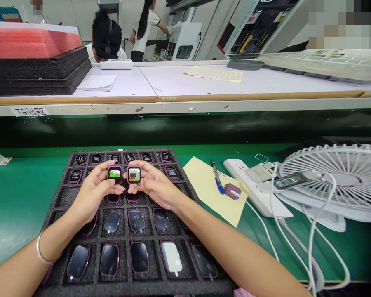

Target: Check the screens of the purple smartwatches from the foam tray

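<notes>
My left hand pinches a purple-rimmed smartwatch with a lit green display. My right hand holds a matching smartwatch whose lit display shows a picture. The two watches are side by side, close but apart, above a black foam tray. Several purple-rimmed watches lie face up in its square compartments, and my hands and forearms hide some of them. One watch near my right forearm has a white pad with a short cable on its face.
To the right are a yellow sheet, a blue pen, a purple watch on a white cable, a white power strip and a white fan. A raised white bench stands ahead, with co-workers beyond.
</notes>
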`<state>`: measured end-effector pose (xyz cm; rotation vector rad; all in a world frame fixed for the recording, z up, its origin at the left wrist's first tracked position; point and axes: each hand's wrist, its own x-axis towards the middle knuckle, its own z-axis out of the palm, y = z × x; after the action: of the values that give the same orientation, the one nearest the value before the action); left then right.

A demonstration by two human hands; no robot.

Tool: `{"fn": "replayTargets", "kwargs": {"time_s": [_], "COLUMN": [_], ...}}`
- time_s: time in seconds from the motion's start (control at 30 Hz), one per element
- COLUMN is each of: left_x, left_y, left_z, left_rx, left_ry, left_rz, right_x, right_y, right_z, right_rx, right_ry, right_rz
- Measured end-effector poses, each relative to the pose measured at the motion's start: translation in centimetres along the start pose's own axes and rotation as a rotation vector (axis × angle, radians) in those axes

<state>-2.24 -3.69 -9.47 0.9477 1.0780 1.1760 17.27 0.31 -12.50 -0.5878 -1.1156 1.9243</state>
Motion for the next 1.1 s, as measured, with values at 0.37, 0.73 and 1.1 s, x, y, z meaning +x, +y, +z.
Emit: {"fn": "replayTargets", "kwargs": {"time_s": [0.37,0.73,1.1], "left_x": [0.03,-0.04,-0.12], "left_y": [-0.12,-0.02,-0.07], "left_z": [-0.11,-0.13,-0.02], "left_rx": [0.016,0.025,0.049], "left_ry": [0.002,-0.005,0.002], "left_rz": [0.008,0.028,0.019], "right_x": [0.0,0.06,0.13], "right_y": [0.08,-0.02,-0.08], "right_z": [-0.15,-0.21,-0.23], "right_rx": [-0.012,-0.034,-0.027], "right_ry": [0.004,0.051,0.051], "right_rz": [-0.032,-0.053,-0.057]}}
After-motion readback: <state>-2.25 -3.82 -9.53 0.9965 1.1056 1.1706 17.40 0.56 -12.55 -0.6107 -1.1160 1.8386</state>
